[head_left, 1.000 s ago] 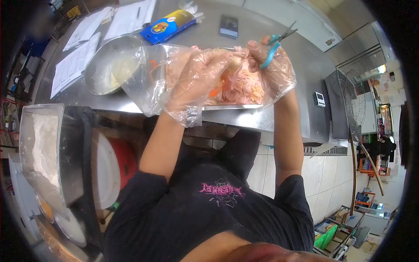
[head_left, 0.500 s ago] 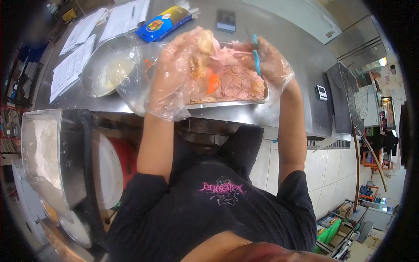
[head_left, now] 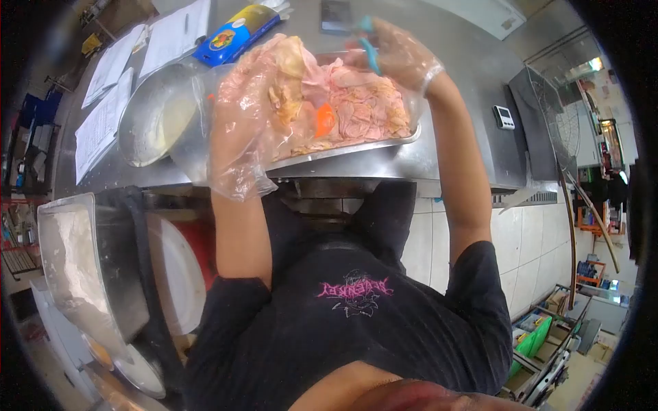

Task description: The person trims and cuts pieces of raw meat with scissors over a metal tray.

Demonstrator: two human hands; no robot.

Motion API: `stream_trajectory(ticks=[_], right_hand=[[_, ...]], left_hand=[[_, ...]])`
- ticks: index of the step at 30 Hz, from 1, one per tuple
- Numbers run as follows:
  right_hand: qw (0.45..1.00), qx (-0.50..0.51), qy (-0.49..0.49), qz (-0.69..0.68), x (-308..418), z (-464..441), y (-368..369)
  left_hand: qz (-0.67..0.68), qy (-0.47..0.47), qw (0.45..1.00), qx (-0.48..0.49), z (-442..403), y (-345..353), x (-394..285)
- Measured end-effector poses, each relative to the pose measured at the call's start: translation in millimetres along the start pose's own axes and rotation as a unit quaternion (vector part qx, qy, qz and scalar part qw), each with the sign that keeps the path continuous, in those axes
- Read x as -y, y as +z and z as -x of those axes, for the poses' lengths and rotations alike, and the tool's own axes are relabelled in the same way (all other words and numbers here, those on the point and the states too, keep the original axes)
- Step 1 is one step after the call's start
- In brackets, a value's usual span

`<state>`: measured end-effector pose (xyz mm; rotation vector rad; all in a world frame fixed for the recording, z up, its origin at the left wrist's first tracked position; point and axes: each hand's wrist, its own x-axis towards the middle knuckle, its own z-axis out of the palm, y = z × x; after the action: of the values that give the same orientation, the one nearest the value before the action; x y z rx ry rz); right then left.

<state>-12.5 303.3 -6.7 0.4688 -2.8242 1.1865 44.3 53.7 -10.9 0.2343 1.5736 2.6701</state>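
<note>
My left hand (head_left: 240,109), in a loose clear plastic glove, is closed on a pale piece of raw chicken (head_left: 291,58) with yellowish skin. This piece hangs over the left part of a metal tray (head_left: 363,146), which is filled with pink raw chicken pieces (head_left: 370,106). An orange piece (head_left: 324,120) lies by the chicken; its kind is unclear. My right hand (head_left: 401,55), also gloved, is closed round teal-handled scissors (head_left: 370,55) above the tray's far right part. Motion blurs the scissors, and their blades are hard to make out.
A metal bowl (head_left: 147,130) with pale residue stands left of the tray. Behind are papers (head_left: 175,41), a blue-yellow packet (head_left: 236,34) and a phone (head_left: 336,15). A timer (head_left: 504,117) lies right. A metal bin of white powder (head_left: 82,240) stands below left.
My right hand has moved up and away from the chicken with the scissors. My left hand still grips its piece, and the whole view has shifted slightly.
</note>
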Motion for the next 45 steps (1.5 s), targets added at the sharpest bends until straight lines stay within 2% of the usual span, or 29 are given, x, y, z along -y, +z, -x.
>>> stream_trajectory(ticks=[1, 3, 4, 6, 7, 9, 11, 12, 13, 15, 16, 17, 18, 20, 22, 23, 25, 27, 29, 31, 33, 35, 36, 38, 40, 41, 42, 45], right_hand=[[1.000, -0.005, 0.001, -0.002, -0.4, 1.8, -1.5], [0.982, 0.016, 0.027, -0.186, 1.0, 3.6, -5.3], [0.982, 0.014, 0.026, -0.188, 2.7, 4.4, -6.8], [0.996, -0.026, 0.038, -0.082, 8.7, 10.0, -11.8], [0.995, -0.029, 0.040, -0.084, 16.8, 14.8, -12.0], [0.975, -0.018, 0.016, -0.223, 37.8, 24.4, -6.4], [0.970, -0.048, 0.000, -0.240, 47.3, 31.0, 12.9], [0.964, -0.075, -0.016, -0.256, 47.7, 33.8, 21.2], [0.963, -0.074, -0.018, -0.258, 44.5, 35.4, 26.6], [0.976, -0.152, -0.053, -0.146, 43.2, 31.8, 32.2], [0.972, -0.216, -0.028, -0.094, 50.2, 38.3, 33.7], [0.971, -0.215, -0.033, -0.097, 51.5, 38.3, 33.9], [0.965, -0.240, -0.042, -0.100, 50.8, 40.4, 33.7], [0.957, -0.266, -0.049, -0.107, 44.5, 44.4, 33.7], [0.941, -0.264, -0.009, -0.212, 30.1, 39.4, 32.6], [0.940, -0.267, -0.011, -0.212, 24.9, 39.4, 31.5], [0.898, -0.217, 0.003, -0.382, 21.3, 43.2, 30.7], [0.900, -0.231, -0.008, -0.370, 34.7, 50.7, 42.3], [0.901, -0.248, -0.023, -0.356, 44.6, 52.8, 48.1], [0.944, -0.280, -0.033, -0.170, 44.5, 58.0, 54.2], [0.944, -0.276, -0.019, -0.181, 43.8, 60.1, 53.8], [0.951, -0.296, 0.002, -0.093, 38.4, 60.7, 51.3], [0.950, -0.297, 0.000, -0.093, 36.6, 60.0, 53.5], [0.924, -0.299, -0.026, -0.237, 32.7, 60.6, 61.9], [0.935, -0.284, -0.047, -0.207, 32.0, 62.3, 72.2], [0.944, -0.270, -0.068, -0.177, 34.7, 63.5, 76.1], [0.948, -0.297, -0.036, -0.106, 50.2, 67.6, 69.9], [0.942, -0.288, 0.013, -0.171, 49.6, 66.5, 69.0]], left_hand=[[0.004, 0.001, 1.000, 0.000, 1.1, -1.6, 0.1], [0.005, 0.006, 1.000, 0.002, -0.5, -2.5, -3.3], [-0.006, 0.001, 1.000, -0.010, -0.1, -2.8, -4.1], [-0.021, -0.013, 0.999, -0.022, 3.6, -3.9, -2.3], [-0.015, -0.018, 1.000, -0.017, 3.7, -3.8, -0.7], [-0.009, -0.019, 1.000, -0.008, 1.5, 1.1, -1.6], [-0.027, -0.043, 0.997, 0.050, 4.1, 9.1, -3.2], [-0.029, -0.044, 0.997, 0.049, 5.6, 12.6, 1.4], [-0.012, -0.048, 0.997, 0.066, 5.6, 16.5, 8.2], [0.003, -0.042, 0.996, 0.083, 1.9, 23.2, 13.6], [-0.057, -0.016, 0.996, 0.067, 0.0, 26.0, 14.6], [-0.117, 0.008, 0.992, 0.051, -1.4, 25.7, 16.5], [-0.121, 0.009, 0.989, 0.081, -6.3, 20.0, 18.4], [-0.105, 0.016, 0.991, 0.076, -5.3, 18.8, 23.9], [-0.089, 0.031, 0.993, 0.076, -6.9, 22.5, 19.6], [-0.057, 0.023, 0.997, 0.052, -5.1, 24.0, 16.4], [-0.025, 0.011, 0.999, 0.026, -1.9, 26.4, 15.5], [0.017, -0.007, 1.000, 0.018, -2.2, 29.6, 15.7], [-0.003, 0.001, 1.000, 0.029, -7.3, 29.9, 24.3], [-0.022, 0.000, 0.999, 0.036, -5.7, 29.0, 31.1], [-0.010, 0.025, 0.999, 0.028, -4.2, 28.1, 31.5], [0.029, 0.014, 0.999, 0.016, -3.5, 28.9, 26.7], [0.068, -0.002, 0.998, 0.002, -3.1, 28.9, 25.5], [0.078, -0.011, 0.997, -0.001, -4.8, 25.3, 29.9], [0.087, -0.016, 0.996, -0.005, -5.8, 20.6, 36.0], [0.038, -0.009, 0.999, -0.009, -6.7, 18.1, 39.3], [-0.012, 0.000, 1.000, -0.013, -8.1, 18.5, 39.0], [0.036, -0.028, 0.999, -0.016, -4.0, 21.5, 35.1]])
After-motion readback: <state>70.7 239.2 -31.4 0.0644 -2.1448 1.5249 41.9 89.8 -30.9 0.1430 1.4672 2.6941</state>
